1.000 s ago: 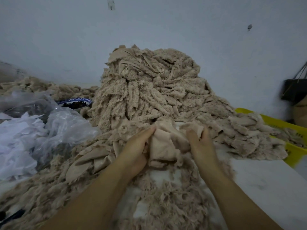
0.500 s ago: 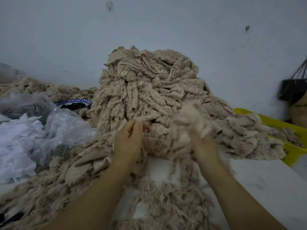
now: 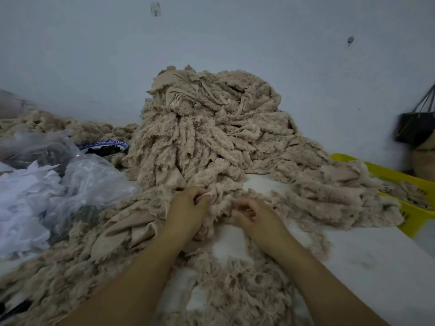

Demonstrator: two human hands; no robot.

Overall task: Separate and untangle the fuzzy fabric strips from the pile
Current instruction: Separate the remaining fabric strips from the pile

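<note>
Left hand [image 3: 188, 209] grips fuzzy strip [image 3: 217, 198] at near foot of pile [image 3: 211, 128], fingers curled round beige fabric. Right hand [image 3: 255, 216] just beside, fingers curled against same tangle; hold unclear. Loose strips [image 3: 235, 297] spread over white table [image 3: 376, 255]. Clear plastic bags [image 3: 94, 182] left, blue-rimmed bowl [image 3: 104, 147] behind them. Yellow basket [image 3: 412, 217] right, dark bag [image 3: 414, 128] by far wall.

White table [image 3: 367, 260]: beige fuzzy strip pile [image 3: 211, 137], plastic bags [image 3: 89, 184], patterned bowl [image 3: 103, 147] on it.
</note>
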